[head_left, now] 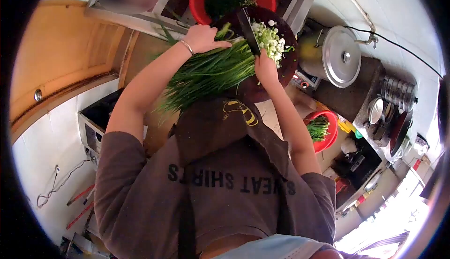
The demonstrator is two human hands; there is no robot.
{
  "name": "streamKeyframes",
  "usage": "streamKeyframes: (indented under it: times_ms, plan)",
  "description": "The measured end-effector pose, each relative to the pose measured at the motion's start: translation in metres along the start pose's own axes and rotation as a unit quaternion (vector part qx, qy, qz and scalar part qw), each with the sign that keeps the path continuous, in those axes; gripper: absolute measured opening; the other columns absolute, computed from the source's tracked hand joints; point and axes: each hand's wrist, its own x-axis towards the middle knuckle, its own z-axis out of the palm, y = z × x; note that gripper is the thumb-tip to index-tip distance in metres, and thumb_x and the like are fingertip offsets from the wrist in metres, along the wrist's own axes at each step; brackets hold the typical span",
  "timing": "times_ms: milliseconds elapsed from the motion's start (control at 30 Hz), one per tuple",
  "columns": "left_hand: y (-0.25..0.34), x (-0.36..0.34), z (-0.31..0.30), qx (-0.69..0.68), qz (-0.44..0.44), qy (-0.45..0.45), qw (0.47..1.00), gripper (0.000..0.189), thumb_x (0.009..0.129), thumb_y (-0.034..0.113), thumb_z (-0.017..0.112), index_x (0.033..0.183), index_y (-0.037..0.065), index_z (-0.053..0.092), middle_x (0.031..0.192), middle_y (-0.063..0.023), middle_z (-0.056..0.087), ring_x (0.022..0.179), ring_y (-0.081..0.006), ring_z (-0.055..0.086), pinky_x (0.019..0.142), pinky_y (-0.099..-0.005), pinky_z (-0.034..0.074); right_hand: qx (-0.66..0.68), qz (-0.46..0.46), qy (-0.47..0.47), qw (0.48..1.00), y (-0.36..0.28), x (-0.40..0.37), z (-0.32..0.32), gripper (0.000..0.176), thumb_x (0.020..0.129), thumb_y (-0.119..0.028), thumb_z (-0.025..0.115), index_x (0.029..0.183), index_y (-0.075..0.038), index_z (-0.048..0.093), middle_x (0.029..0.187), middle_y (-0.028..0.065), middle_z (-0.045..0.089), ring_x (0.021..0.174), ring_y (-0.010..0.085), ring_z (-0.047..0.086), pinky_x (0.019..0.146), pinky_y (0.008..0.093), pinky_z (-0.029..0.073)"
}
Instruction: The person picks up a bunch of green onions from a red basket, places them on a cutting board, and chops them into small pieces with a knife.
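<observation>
Your right hand [267, 68] is closed on the handle of the knife with the wide dark metal blade [248, 30], and the blade points away from you, leaning a little to your left. The bunch of long, thin green stalks [211, 69] lies directly to the left of this blade, on the round dark reddish-brown board [290, 29] and past its left side. Its long axis goes slantwise: the loose leaf tips are near you at the left, and the other end is farther away, beside the blade. So the blade stands across the stalks, not along them. Your left hand [201, 39] is the nearer one to the bunch; it grips the bunch close to the blade, with the thumb stretched toward the knife, but the fingertips are partly hidden, so I cannot tell how firmly they press. At the right side of the blade lie the small chopped white and pale green pieces [272, 41]. Beyond the board is the round red plastic basin [197, 1], with chopped greens inside.
</observation>
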Motion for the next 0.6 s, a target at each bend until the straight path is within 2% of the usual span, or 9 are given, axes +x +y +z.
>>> streamKeyframes:
  times_ms: [33, 100, 133, 233, 367, 400, 500, 533, 600]
  plan:
    - [0.002, -0.002, 0.005, 0.003, 0.003, -0.003, 1.0, 0.089, 0.077, 0.079, 0.044, 0.1, -0.004, 0.065, 0.088, -0.0198, 0.063, 0.089, -0.0345, 0.061, 0.087, -0.0434, 0.046, 0.004, -0.006, 0.001, 1.0, -0.002, 0.0, -0.003, 0.034, 0.091, -0.018, 0.049, 0.12, -0.001, 0.045, 0.075, 0.027, 0.063, 0.071, 0.0443, 0.063, 0.065, 0.0527, 0.051]
    - [0.001, -0.001, 0.019, 0.054, 0.041, 0.15, 0.986, 0.09, 0.078, 0.078, 0.045, 0.109, -0.005, 0.063, 0.108, -0.0205, 0.058, 0.104, -0.0337, 0.056, 0.091, -0.044, 0.045, 0.011, -0.008, 0.004, 1.0, 0.0, 0.001, -0.001, 0.034, 0.091, -0.018, 0.049, 0.119, 0.0, 0.045, 0.076, 0.0269, 0.063, 0.071, 0.0442, 0.063, 0.065, 0.0526, 0.051]
    - [0.001, 0.002, 0.021, 0.036, 0.066, 0.16, 0.984, 0.089, 0.078, 0.076, 0.047, 0.115, -0.004, 0.061, 0.121, -0.0198, 0.052, 0.112, -0.0334, 0.05, 0.094, -0.0448, 0.043, 0.008, -0.018, 0.007, 1.0, 0.001, 0.003, 0.001, 0.033, 0.091, -0.017, 0.05, 0.119, 0.0, 0.045, 0.076, 0.0267, 0.064, 0.071, 0.0441, 0.063, 0.065, 0.0524, 0.051]
    - [0.006, 0.012, 0.035, -0.022, 0.113, 0.171, 0.978, 0.086, 0.079, 0.074, 0.049, 0.116, -0.003, 0.061, 0.118, -0.0199, 0.053, 0.112, -0.0336, 0.05, 0.095, -0.0443, 0.043, 0.008, -0.021, 0.004, 1.0, 0.002, 0.002, 0.0, 0.032, 0.09, -0.016, 0.05, 0.118, -0.001, 0.045, 0.075, 0.0266, 0.064, 0.07, 0.0442, 0.063, 0.064, 0.0522, 0.052]
    - [0.014, 0.007, 0.034, -0.001, 0.133, 0.136, 0.982, 0.084, 0.08, 0.072, 0.049, 0.119, -0.001, 0.06, 0.116, -0.0193, 0.054, 0.11, -0.0341, 0.051, 0.095, -0.0427, 0.043, 0.007, -0.018, 0.001, 1.0, 0.001, 0.002, 0.001, 0.029, 0.09, -0.016, 0.049, 0.116, -0.003, 0.045, 0.074, 0.0274, 0.063, 0.07, 0.0445, 0.063, 0.063, 0.0529, 0.051]
    - [0.011, 0.01, 0.032, -0.008, 0.127, 0.122, 0.984, 0.081, 0.079, 0.073, 0.049, 0.121, 0.004, 0.061, 0.113, -0.0197, 0.055, 0.11, -0.0347, 0.051, 0.095, -0.0432, 0.043, 0.008, -0.017, 0.0, 1.0, 0.003, 0.002, 0.003, 0.029, 0.09, -0.016, 0.049, 0.116, -0.003, 0.045, 0.074, 0.0274, 0.063, 0.07, 0.0445, 0.063, 0.063, 0.0529, 0.051]
    - [0.002, 0.012, 0.023, 0.006, 0.096, 0.105, 0.99, 0.08, 0.079, 0.075, 0.046, 0.122, 0.009, 0.061, 0.111, -0.0197, 0.055, 0.106, -0.0355, 0.054, 0.091, -0.0437, 0.046, 0.01, -0.028, 0.007, 1.0, 0.006, 0.003, 0.005, 0.027, 0.09, -0.016, 0.049, 0.114, -0.003, 0.045, 0.072, 0.0274, 0.063, 0.068, 0.0447, 0.063, 0.061, 0.0538, 0.051]
    - [0.001, 0.013, 0.02, 0.036, 0.077, 0.08, 0.993, 0.084, 0.077, 0.08, 0.043, 0.126, 0.014, 0.059, 0.112, -0.0224, 0.054, 0.103, -0.0381, 0.056, 0.087, -0.0452, 0.048, 0.008, -0.03, 0.013, 0.999, 0.006, 0.004, 0.005, 0.027, 0.09, -0.015, 0.049, 0.114, -0.002, 0.045, 0.072, 0.027, 0.063, 0.068, 0.0446, 0.063, 0.061, 0.0538, 0.051]
    - [0.004, 0.007, 0.012, 0.034, 0.045, 0.051, 0.997, 0.087, 0.075, 0.081, 0.042, 0.129, 0.014, 0.057, 0.113, -0.0242, 0.053, 0.102, -0.0398, 0.057, 0.086, -0.0457, 0.048, 0.007, -0.031, 0.018, 0.999, 0.006, 0.003, 0.006, 0.027, 0.09, -0.015, 0.049, 0.114, -0.002, 0.045, 0.071, 0.0266, 0.063, 0.067, 0.0446, 0.063, 0.061, 0.0539, 0.051]
